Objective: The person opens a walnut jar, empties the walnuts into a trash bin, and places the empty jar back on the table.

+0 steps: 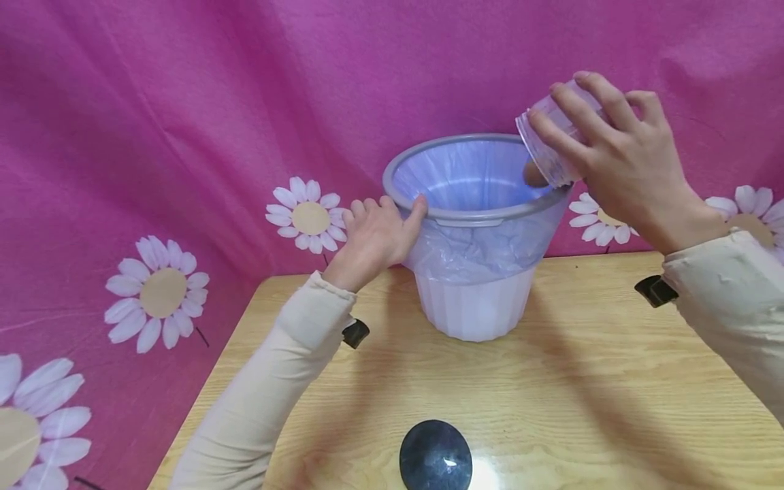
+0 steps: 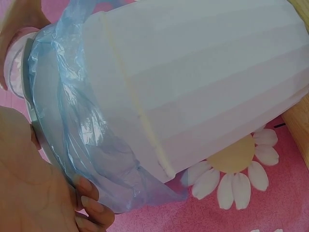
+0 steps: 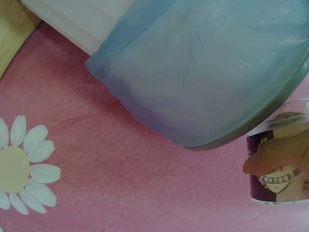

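My right hand [image 1: 625,160] is clamped around a clear plastic cup [image 1: 548,143], fingers wrapped over its side and thumb underneath, holding it tipped mouth-down over the far right rim of the bin [image 1: 471,218]. The right wrist view shows the cup [image 3: 280,164] carries a dark printed label and sits just outside the grey rim ring, touching or nearly touching it; I cannot tell which. Something small and brownish [image 1: 534,175] shows at the cup's mouth, just inside the bin; what it is I cannot tell. My left hand [image 1: 376,235] rests against the near left rim, fingers loosely bent, thumb tip on the grey ring, bracing rather than gripping. The bin stands upright on the wooden table [image 1: 612,381], near its back edge, lined with a thin blue bag [image 2: 72,125] whose overhang drapes down the white wall. Judgement: to tip well, the cup mouth should sit fully over the opening, not over the ring, so contents fall into the liner and not down the outside. The bin looks light, so the left hand should press steadily on the rim; a knock from the cup could shift it. Tilt slowly, keeping the grip firm on the slick plastic.
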Demonstrator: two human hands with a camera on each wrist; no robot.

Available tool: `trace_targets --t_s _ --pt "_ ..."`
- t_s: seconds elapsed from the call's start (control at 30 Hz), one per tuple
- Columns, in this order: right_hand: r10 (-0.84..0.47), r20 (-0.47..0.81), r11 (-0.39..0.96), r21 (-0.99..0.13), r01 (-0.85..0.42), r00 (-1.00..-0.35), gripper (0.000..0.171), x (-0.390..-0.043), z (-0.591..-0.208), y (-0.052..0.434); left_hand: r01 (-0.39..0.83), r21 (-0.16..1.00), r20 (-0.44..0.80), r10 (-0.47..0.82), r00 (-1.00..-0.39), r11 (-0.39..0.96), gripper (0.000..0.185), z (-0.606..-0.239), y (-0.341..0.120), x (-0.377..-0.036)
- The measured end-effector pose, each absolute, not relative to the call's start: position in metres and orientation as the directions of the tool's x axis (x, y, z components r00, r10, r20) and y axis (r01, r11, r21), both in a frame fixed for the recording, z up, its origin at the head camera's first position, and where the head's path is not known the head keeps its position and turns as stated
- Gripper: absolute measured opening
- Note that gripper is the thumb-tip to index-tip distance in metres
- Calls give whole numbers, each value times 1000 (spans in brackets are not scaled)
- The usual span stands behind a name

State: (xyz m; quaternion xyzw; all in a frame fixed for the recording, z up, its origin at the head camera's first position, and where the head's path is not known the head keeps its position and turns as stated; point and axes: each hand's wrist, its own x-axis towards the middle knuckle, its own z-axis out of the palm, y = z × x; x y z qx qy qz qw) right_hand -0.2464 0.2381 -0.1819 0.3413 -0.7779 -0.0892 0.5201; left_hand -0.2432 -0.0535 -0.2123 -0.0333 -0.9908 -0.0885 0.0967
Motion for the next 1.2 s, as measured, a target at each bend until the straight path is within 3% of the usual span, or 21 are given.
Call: trace_targets --t_s 0.2,0.43,0.6,0.8,0.93,1.03,1.2 --pt "-625 729 759 484 -436 -279 74 -245 -178 236 86 171 203 50 -978 982 74 -212 -54 -243" --pt "-600 770 762 466 -450 -218 69 -247 -178 233 83 170 201 48 -978 982 74 -211 -55 -243" --pt "-602 770 760 472 -448 -211 72 -247 -179 233 87 167 211 50 -976 982 74 -212 -56 -243" --pt "-687 700 691 548 -472 -193 75 -247 -177 233 87 166 208 52 -977 982 74 -212 -56 -241" --pt "-762 615 626 622 -470 -202 88 -248 -173 232 79 157 206 45 -977 984 74 -211 -56 -242" --pt "-796 585 582 671 -460 -156 90 -249 -172 230 76 159 200 43 -979 984 74 -211 -55 -241" --pt "-832 552 522 741 -422 -59 72 -250 -171 228 82 165 198 48 -979 983 74 -211 -55 -242"
